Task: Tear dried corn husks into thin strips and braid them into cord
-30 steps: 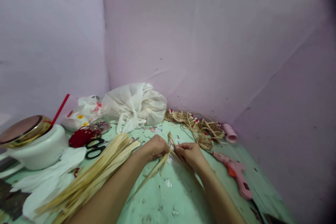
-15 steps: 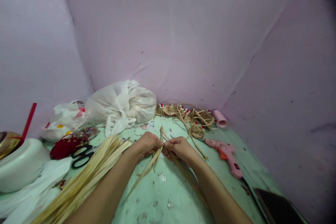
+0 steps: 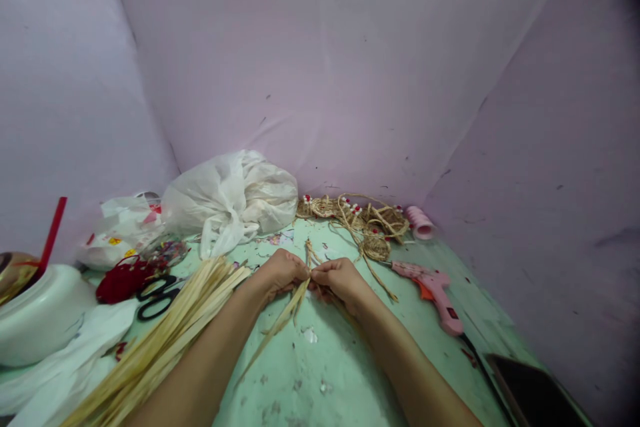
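Note:
Both hands meet over the middle of the pale green table, pinching strands of dry straw-coloured fibre. My left hand [image 3: 285, 271] is closed on the fibre strands [image 3: 290, 310], whose loose ends trail down toward me. Fingertips almost touching it, my right hand [image 3: 337, 280] is also closed on the strands; part of them passes under that hand and is hidden. A short braided end [image 3: 309, 250] sticks up beyond the fingers. Beside my left forearm lies a thick bundle of flat, pale dry fibre [image 3: 175, 333].
Along the back are a white plastic bag [image 3: 230, 197], braided pieces with red and white beads [image 3: 373, 223] and a pink thread spool [image 3: 420, 222]. A pink glue gun [image 3: 433, 290] lies right. At left are black-handled scissors [image 3: 157, 297], red yarn [image 3: 120, 281] and a white pot [image 3: 47, 317].
The hands stay in nearly the same place, still pinching the strands. Strands visible under my right forearm before are now mostly hidden behind it. The view has shifted slightly.

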The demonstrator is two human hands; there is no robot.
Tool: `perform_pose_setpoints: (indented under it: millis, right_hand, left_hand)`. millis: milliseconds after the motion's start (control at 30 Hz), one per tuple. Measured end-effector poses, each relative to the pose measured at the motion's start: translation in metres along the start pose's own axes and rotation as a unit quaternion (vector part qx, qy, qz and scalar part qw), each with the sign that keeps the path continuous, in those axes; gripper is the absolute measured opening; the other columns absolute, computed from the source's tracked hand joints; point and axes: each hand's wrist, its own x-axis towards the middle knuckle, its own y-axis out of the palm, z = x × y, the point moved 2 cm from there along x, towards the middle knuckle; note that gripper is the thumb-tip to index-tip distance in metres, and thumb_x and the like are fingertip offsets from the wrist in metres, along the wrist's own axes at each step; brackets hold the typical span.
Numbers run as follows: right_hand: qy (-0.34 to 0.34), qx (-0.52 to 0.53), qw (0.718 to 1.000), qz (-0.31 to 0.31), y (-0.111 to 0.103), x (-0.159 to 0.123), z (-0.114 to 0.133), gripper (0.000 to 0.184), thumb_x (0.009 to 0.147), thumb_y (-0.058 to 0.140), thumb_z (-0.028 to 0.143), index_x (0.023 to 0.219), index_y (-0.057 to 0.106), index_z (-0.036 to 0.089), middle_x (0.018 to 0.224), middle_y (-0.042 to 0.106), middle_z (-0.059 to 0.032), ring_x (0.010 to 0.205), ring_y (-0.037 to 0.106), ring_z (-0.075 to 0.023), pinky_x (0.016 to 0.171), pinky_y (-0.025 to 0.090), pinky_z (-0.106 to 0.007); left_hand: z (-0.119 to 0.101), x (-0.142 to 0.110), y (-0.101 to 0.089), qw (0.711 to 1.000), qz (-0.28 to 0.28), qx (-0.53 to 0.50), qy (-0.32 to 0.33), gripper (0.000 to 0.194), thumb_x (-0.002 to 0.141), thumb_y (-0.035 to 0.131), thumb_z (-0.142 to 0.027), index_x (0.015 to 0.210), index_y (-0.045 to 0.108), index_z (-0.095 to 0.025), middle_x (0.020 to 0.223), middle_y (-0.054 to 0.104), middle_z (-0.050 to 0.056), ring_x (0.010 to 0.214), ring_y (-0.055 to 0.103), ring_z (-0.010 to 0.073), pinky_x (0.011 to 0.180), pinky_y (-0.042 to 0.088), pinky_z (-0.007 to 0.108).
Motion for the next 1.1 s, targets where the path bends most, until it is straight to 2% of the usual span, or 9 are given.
perform_pose_setpoints:
  millis: [100, 200, 300, 467, 700, 800, 933, 1100]
  right_hand:
    - [-0.012, -0.045, 0.998, -0.031, -0.001, 0.003, -0.001, 0.017, 0.063, 0.051, 0.011, 0.048, 0.059, 0.012, 0.034, 0.047, 0.0039, 0.027, 0.029, -0.0035, 0.031, 0.021, -0.018]
    - [-0.021, -0.090, 0.994, -0.050, -0.003, 0.006, -0.004, 0.016, 0.060, 0.051, 0.011, 0.045, 0.059, 0.013, 0.030, 0.043, 0.0050, 0.027, 0.026, -0.0031, 0.031, 0.018, -0.019]
    - [-0.038, -0.125, 0.989, -0.063, -0.003, 0.010, -0.007, 0.016, 0.057, 0.051, 0.012, 0.043, 0.058, 0.013, 0.029, 0.040, 0.0050, 0.028, 0.028, -0.0043, 0.032, 0.019, -0.019]
    - [-0.041, -0.097, 0.992, -0.068, 0.000, 0.013, -0.009, 0.016, 0.057, 0.050, 0.012, 0.042, 0.056, 0.014, 0.032, 0.045, 0.0038, 0.031, 0.032, -0.0049, 0.034, 0.021, -0.019]
    - [-0.039, -0.104, 0.992, -0.065, 0.000, 0.016, -0.013, 0.014, 0.057, 0.050, 0.013, 0.045, 0.057, 0.014, 0.033, 0.045, 0.0037, 0.031, 0.034, -0.0055, 0.034, 0.022, -0.019]
    - [-0.041, -0.106, 0.991, -0.064, 0.000, 0.019, -0.015, 0.013, 0.057, 0.051, 0.013, 0.045, 0.057, 0.014, 0.033, 0.045, 0.0036, 0.031, 0.034, -0.0055, 0.035, 0.023, -0.019]
    - [-0.042, -0.087, 0.994, -0.054, 0.000, 0.019, -0.015, 0.014, 0.056, 0.050, 0.011, 0.043, 0.056, 0.014, 0.034, 0.048, 0.0026, 0.032, 0.036, -0.0058, 0.035, 0.024, -0.019]
    - [-0.018, -0.031, 0.998, -0.050, 0.000, 0.015, -0.011, 0.016, 0.054, 0.047, 0.008, 0.040, 0.051, 0.014, 0.031, 0.040, 0.0049, 0.031, 0.029, -0.0047, 0.036, 0.020, -0.019]
  left_hand:
    - [-0.002, -0.001, 0.002, 1.000, -0.006, 0.004, -0.004, 0.007, 0.054, 0.052, -0.016, 0.048, 0.052, -0.012, 0.032, 0.035, -0.006, 0.030, 0.021, 0.0030, 0.033, 0.014, 0.020]
    - [-0.002, 0.000, 0.003, 0.999, -0.021, 0.028, -0.015, 0.007, 0.053, 0.050, -0.012, 0.047, 0.053, -0.011, 0.031, 0.032, -0.006, 0.031, 0.021, 0.0035, 0.033, 0.014, 0.019]
    - [0.000, 0.002, 0.000, 0.997, -0.028, 0.065, -0.021, 0.008, 0.053, 0.049, -0.010, 0.047, 0.053, -0.012, 0.030, 0.033, -0.006, 0.030, 0.022, 0.0041, 0.034, 0.014, 0.020]
    - [-0.002, -0.001, -0.005, 0.996, -0.010, 0.090, -0.019, 0.007, 0.053, 0.050, -0.013, 0.047, 0.053, -0.012, 0.033, 0.040, -0.003, 0.031, 0.026, 0.0054, 0.034, 0.017, 0.020]
    - [0.000, 0.002, -0.006, 0.996, -0.028, 0.080, -0.015, 0.008, 0.051, 0.050, -0.013, 0.044, 0.045, -0.015, 0.034, 0.029, -0.007, 0.033, 0.019, 0.0041, 0.036, 0.011, 0.021]
    - [0.002, 0.005, -0.007, 0.993, -0.050, 0.106, -0.009, 0.010, 0.051, 0.049, -0.011, 0.044, 0.044, -0.015, 0.034, 0.026, -0.008, 0.034, 0.020, 0.0046, 0.037, 0.012, 0.021]
    - [-0.006, -0.002, -0.004, 0.967, -0.100, 0.232, 0.009, 0.011, 0.051, 0.051, -0.011, 0.043, 0.046, -0.015, 0.035, 0.029, -0.005, 0.038, 0.031, 0.0081, 0.040, 0.020, 0.022]
    - [-0.017, -0.024, 0.021, 0.914, -0.138, 0.382, 0.013, 0.005, 0.054, 0.057, -0.020, 0.056, 0.056, -0.016, 0.051, 0.050, 0.004, 0.057, 0.052, 0.0191, 0.050, 0.031, 0.025]
